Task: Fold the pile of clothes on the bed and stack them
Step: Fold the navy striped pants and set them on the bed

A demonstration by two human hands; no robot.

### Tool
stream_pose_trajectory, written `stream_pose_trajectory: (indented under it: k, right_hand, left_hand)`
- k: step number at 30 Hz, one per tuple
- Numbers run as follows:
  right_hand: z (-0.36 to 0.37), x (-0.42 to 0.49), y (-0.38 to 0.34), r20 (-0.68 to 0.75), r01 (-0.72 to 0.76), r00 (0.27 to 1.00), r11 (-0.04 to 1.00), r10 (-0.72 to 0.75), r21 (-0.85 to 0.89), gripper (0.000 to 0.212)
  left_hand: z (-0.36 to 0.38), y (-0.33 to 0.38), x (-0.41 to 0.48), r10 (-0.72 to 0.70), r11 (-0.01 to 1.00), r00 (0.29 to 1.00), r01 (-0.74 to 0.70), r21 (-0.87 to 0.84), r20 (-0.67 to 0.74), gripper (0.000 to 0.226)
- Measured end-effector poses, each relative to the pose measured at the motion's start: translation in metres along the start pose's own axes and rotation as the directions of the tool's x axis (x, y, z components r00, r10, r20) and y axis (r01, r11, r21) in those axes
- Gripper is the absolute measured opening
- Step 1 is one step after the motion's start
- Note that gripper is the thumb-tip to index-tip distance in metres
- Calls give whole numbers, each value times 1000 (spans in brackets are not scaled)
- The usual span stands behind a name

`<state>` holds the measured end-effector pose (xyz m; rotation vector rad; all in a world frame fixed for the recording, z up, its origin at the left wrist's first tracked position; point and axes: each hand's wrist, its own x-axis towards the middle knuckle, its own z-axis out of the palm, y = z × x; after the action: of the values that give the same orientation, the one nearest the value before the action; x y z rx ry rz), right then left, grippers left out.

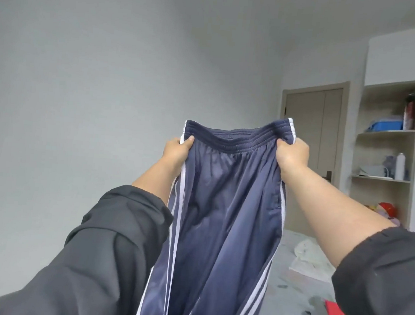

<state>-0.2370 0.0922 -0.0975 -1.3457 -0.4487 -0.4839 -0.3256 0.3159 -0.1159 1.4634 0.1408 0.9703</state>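
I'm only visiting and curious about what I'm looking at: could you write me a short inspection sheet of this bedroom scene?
Surface: bed, grey cover, lower right.
Job's things: navy track pants with white side stripes, held up, legs hanging; whitish garment lying on the bed.
Clutter: red item on the bed.
Hands: left hand and right hand each grip one end of the waistband.
Cables: nothing seen.
Surroundings: grey wall, closed door, shelves with blue box, white bottle.

Seemingly no legible text anywhere.

The trousers (222, 209) hang between the left hand (177, 151) and the right hand (292, 155), before the bed (286, 302); shelves (387, 130) stand far right.
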Motion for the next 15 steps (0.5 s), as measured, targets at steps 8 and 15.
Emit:
stream_pose_trajectory:
  k: [8, 15]
  right_hand:
    - [-166, 12, 59, 330, -437, 826, 889, 457, -137, 19]
    - [-216, 2, 128, 516, -576, 667, 811, 538, -101, 28]
  left_hand:
    - [68, -51, -28, -173, 961, 903, 69, 266, 392, 24]
    - [84, -106, -19, -180, 856, 897, -60, 514, 405, 24]
